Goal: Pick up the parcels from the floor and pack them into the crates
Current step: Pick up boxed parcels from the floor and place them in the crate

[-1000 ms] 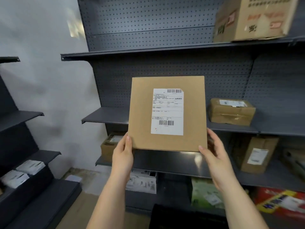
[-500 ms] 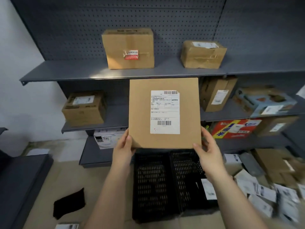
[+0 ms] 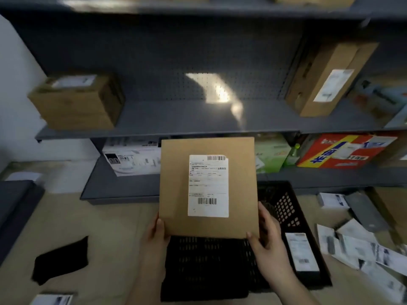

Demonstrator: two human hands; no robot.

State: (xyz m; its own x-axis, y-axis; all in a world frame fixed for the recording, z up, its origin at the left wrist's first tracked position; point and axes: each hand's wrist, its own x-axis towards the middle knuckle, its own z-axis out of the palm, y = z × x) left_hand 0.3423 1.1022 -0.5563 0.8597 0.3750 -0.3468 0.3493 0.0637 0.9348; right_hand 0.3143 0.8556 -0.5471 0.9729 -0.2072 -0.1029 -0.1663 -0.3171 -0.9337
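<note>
I have the flat cardboard parcel (image 3: 174, 190) upright in the air, its white shipping label (image 3: 208, 186) facing me, just above the black crates on the floor. My left hand (image 3: 155, 234) grips the lower left corner, thumb on the front face and fingers hidden behind. My right hand (image 3: 267, 241) pinches the lower right corner, thumb on the front and fingers along the right edge.

The parcel's bottom edge hangs over the left crate (image 3: 204, 263). Its mesh floor looks bare where I can see it, though the parcel hides the far end. The right crate (image 3: 286, 208), just beside it, holds one white-labelled packet (image 3: 301, 252) lying flat on its floor.

I judge the job to be at an early stage: one packet is packed, and this parcel is lifted and lined up but not yet released. A heap of loose parcels (image 3: 352, 245), white mailers and a grey one, lies on the floor to the right of the crates. Another white packet (image 3: 52, 299) shows at the bottom left edge, near a black bag (image 3: 61, 258) that may or may not be a parcel. All of that is left to pack.

Behind the crates, grey shelving (image 3: 176, 119) carries blurred cardboard boxes, which I take to be outside the task.
</note>
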